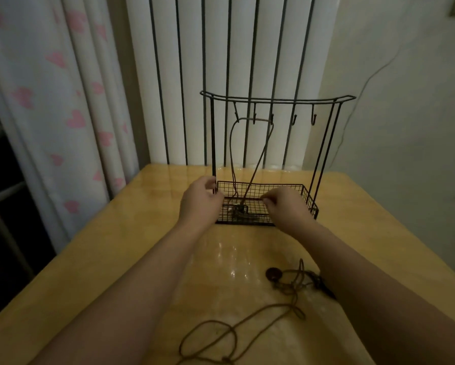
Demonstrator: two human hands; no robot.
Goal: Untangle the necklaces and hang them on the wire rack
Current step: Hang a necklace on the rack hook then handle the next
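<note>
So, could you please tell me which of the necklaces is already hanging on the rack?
The necklace with the long cord looped over the rack's hooks; the other necklaces lie tangled on the table.

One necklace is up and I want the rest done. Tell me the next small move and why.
Probably draw both hands back to the tangled cords near the table's front edge. One necklace already hangs on the wire rack's hooks; left hand and right hand are at the basket, seemingly holding nothing.

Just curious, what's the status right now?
Both hands at rack basket, grip unclear. One necklace hung on hooks. Tangled cords on table. Nothing blocking.
</note>
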